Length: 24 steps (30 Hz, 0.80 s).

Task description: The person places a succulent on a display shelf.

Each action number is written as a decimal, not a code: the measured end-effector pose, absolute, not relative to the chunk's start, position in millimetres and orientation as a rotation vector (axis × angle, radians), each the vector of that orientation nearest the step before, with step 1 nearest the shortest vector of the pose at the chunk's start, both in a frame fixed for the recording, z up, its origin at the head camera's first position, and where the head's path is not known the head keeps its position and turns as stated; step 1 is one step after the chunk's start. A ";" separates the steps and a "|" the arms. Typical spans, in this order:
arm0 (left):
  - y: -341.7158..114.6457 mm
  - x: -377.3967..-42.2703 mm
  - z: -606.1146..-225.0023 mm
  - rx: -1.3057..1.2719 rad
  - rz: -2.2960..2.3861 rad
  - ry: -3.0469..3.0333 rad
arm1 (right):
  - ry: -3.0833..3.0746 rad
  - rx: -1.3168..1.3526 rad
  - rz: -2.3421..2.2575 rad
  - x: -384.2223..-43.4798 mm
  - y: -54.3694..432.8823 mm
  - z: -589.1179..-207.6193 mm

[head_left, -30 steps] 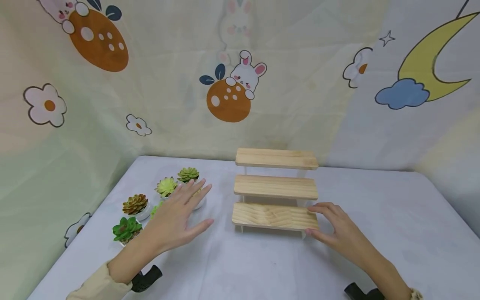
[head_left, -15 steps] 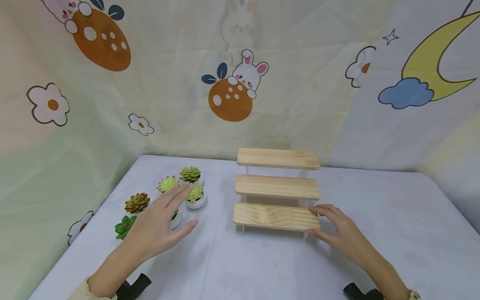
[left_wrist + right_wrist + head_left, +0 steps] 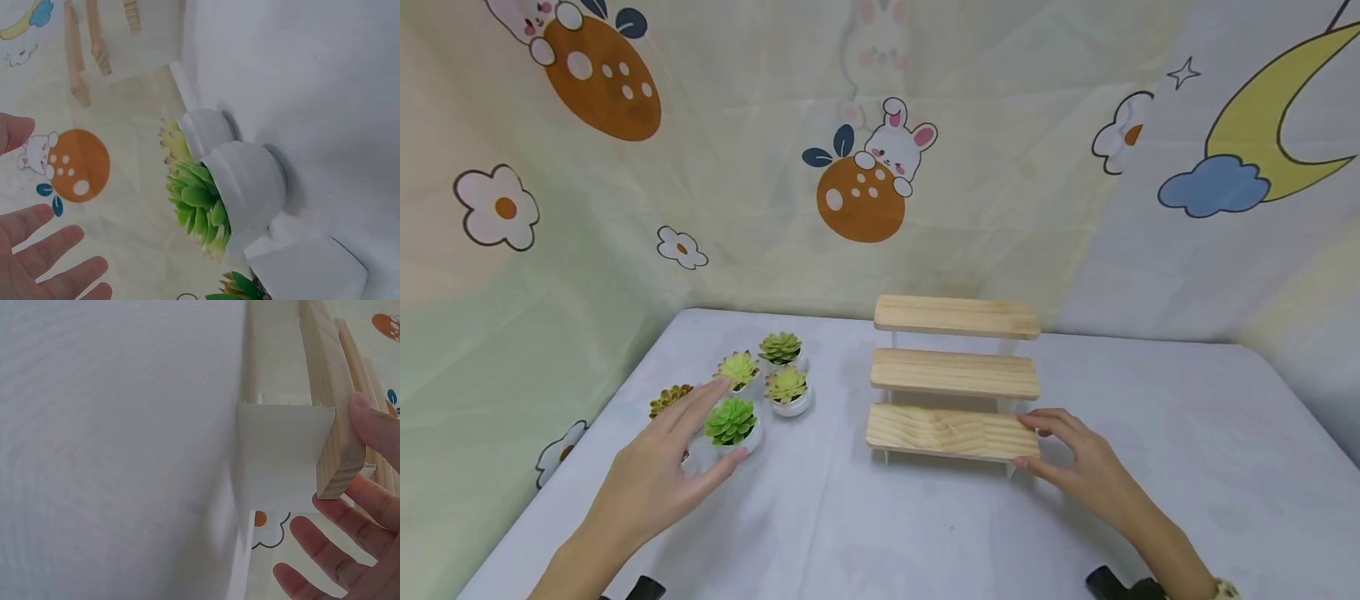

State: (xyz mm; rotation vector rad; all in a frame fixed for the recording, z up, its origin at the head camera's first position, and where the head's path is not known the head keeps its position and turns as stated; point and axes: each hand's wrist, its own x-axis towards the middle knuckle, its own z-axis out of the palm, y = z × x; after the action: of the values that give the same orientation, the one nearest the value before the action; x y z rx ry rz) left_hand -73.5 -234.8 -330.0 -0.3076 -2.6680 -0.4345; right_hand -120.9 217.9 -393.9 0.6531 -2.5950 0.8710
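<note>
My left hand [image 3: 651,475] hovers with fingers spread around a bright green potted succulent [image 3: 730,421], thumb low at the right of its white pot. In the left wrist view that succulent [image 3: 199,200] stands apart from the fingertips [image 3: 69,240]. A brown succulent [image 3: 670,398] is partly hidden behind the hand. My right hand [image 3: 1078,454] pinches the right end of the lowest board on a three-tier wooden display stand [image 3: 953,432]. The right wrist view has the thumb on the board's [image 3: 342,456] upper face and fingertips by its end.
Yellow-green succulents [image 3: 739,369] [image 3: 787,385] and a darker green one [image 3: 780,348] stand in white pots behind the left hand. A white cloth [image 3: 880,533] covers the table. A printed curtain [image 3: 737,167] hangs close behind it.
My left hand has drawn back toward the lower left, from over the rear pots to the bright green succulent, uncovering the rear ones. The right hand stays at the stand.
</note>
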 end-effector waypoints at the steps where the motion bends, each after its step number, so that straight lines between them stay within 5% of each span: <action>1: -236.9 -71.5 -330.7 -0.294 -0.446 -2.661 | -2.599 0.650 0.877 -120.7 218.2 -393.9; 24: -287.4 -46.5 -358.4 0.058 -0.530 -2.657 | -2.590 0.651 0.927 -121.3 219.2 -395.3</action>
State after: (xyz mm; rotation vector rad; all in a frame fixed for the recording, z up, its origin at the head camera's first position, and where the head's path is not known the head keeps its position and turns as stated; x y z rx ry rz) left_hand -46.5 -287.4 -358.4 0.0576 -2.6568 -0.5299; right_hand -121.3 219.2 -395.3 0.6510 -2.5902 0.9272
